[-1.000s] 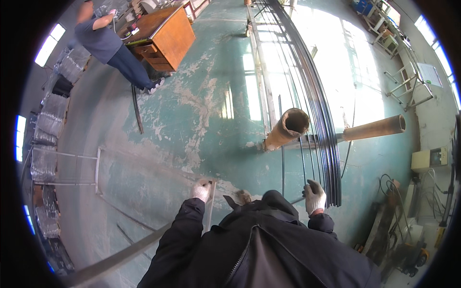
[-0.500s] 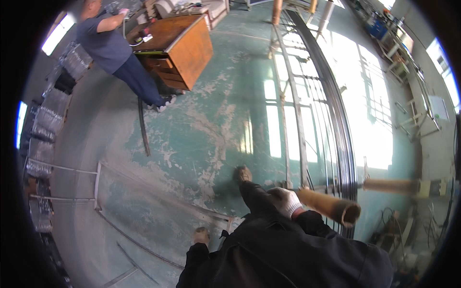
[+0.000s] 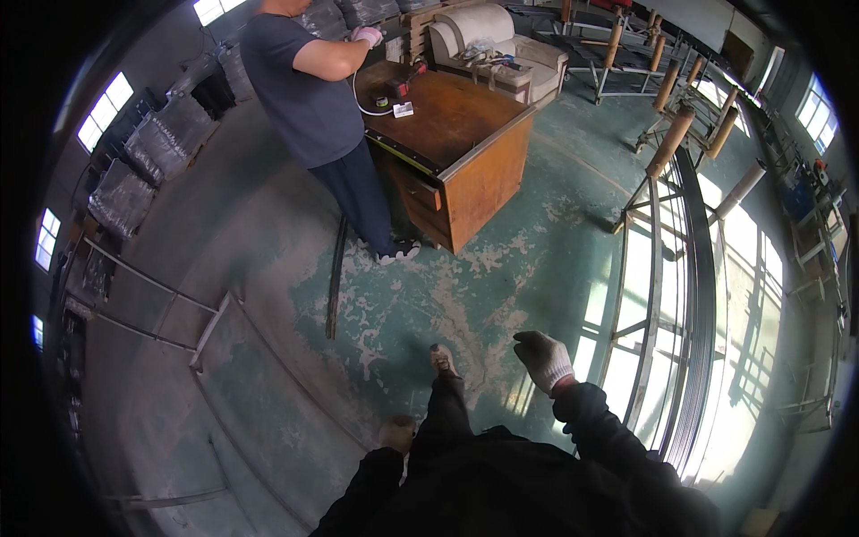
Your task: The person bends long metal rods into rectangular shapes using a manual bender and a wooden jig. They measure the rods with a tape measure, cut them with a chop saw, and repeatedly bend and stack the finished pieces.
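Note:
My right hand (image 3: 543,360), in a white knit glove with dark fingers, hangs in front of my body over the green floor. Its fingers are loosely bent and apart, with nothing in them. Low beside my left leg is my left hand (image 3: 397,434), blurred and mostly brownish, at the end of a black sleeve; its fingers do not show clearly. One shoe (image 3: 442,360) is stepping forward. Neither hand touches anything I can see. Ahead stands a wooden desk (image 3: 488,183) with a red power tool (image 3: 397,88) and a white card (image 3: 403,110) on top.
Behind the desk's left side a person (image 3: 309,98) in a grey shirt raises gloved hands near a white cord. Long dark bars (image 3: 700,313) lie on a metal rack to my right. A metal frame (image 3: 211,331) lies at left; an armchair (image 3: 528,63) stands beyond.
I have moved and turned, so the desk and person now appear nearer and further right. My right hand has come away from beside the roller on the rack.

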Demonstrator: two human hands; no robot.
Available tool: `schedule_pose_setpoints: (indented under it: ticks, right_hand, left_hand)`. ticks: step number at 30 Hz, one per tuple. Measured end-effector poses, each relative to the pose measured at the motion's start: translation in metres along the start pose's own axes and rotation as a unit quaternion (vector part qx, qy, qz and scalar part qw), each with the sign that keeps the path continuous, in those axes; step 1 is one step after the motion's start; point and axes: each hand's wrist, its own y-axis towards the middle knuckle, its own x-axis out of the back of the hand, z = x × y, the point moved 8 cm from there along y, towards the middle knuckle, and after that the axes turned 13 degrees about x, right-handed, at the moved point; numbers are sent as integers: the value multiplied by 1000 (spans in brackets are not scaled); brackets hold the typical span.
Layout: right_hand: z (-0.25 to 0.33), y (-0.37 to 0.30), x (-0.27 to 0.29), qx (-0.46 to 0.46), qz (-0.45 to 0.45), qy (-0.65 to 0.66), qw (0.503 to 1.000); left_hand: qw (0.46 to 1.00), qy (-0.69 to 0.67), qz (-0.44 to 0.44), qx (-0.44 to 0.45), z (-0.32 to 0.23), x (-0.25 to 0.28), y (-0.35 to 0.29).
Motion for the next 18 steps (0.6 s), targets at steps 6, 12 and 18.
schedule_pose_setpoints:
  ticks: [6, 12, 18]
  right_hand:
    - [-11, 265, -14, 28, -30, -42, 998]
    - [-14, 472, -34, 32, -10, -22, 999]
    - [-56, 706, -84, 61, 47, -61, 995]
  left_hand:
    - [998, -12, -32, -56, -132, 89, 184]
    - [979, -127, -60, 145, -222, 253, 285]
    - [890, -400, -132, 174, -185, 297, 363]
